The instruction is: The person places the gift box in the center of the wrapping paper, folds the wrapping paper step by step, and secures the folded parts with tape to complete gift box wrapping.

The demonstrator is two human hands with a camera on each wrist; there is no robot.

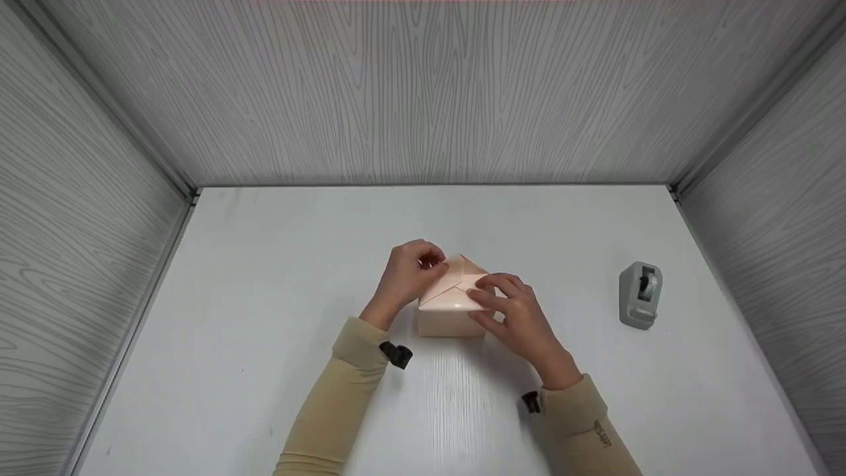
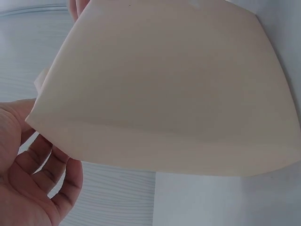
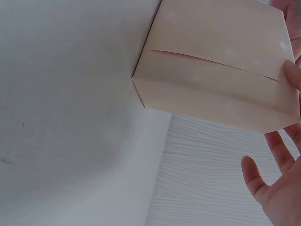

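Observation:
A small box in pale peach paper (image 1: 451, 322) sits near the middle of the white table, below both hands. On its top the paper is folded into overlapping flaps, with a pointed flap (image 1: 456, 268) at the back. My left hand (image 1: 411, 272) pinches the paper at the back left edge between thumb and fingers. Over the right side, my right hand (image 1: 519, 317) lies with fingers spread and fingertips touching the top. In the left wrist view a broad, smooth paper face (image 2: 164, 80) fills most of the picture. A slit-like fold crosses the paper (image 3: 211, 77) in the right wrist view.
A grey tape dispenser (image 1: 640, 295) with a roll in it stands on the right of the white table (image 1: 264, 264). Grey wood-grain panels (image 1: 423, 92) close in the back and both sides. Small black devices (image 1: 396, 355) sit at the tan sleeve cuffs.

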